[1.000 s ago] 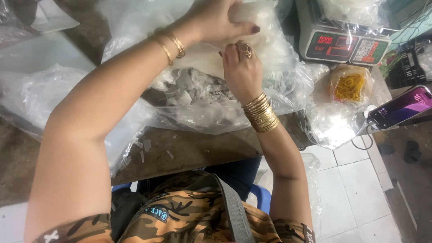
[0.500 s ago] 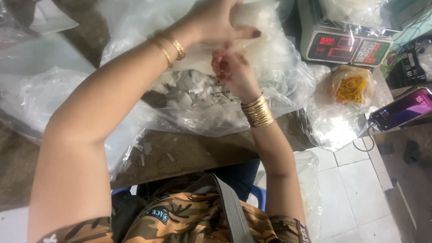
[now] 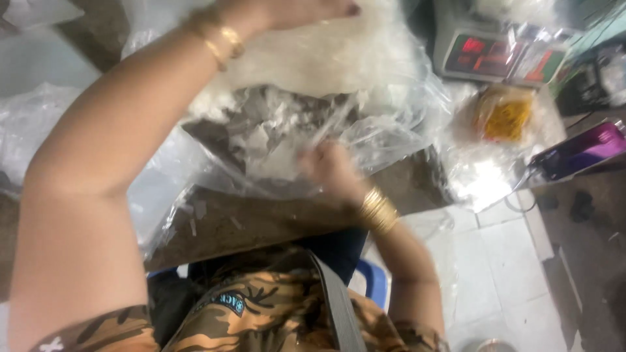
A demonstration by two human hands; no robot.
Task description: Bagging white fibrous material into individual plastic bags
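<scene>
A big clear plastic bag full of white flaky stuff lies on the brown table in front of me. My left hand reaches over its top at the upper edge of view and rests on the white mass, partly cut off. Closer to me, my right hand is blurred and closed on the loose plastic film at the bag's near edge. Both wrists wear gold bangles.
A digital scale with red digits stands at the back right. Beside it lies a small clear bag of yellow pieces. A purple phone sits at the right table edge. More crumpled clear plastic covers the left. White floor tiles show below right.
My right hand has dropped from the bag's top, next to the left hand, down toward me to the bag's near edge. The view has shifted closer.
</scene>
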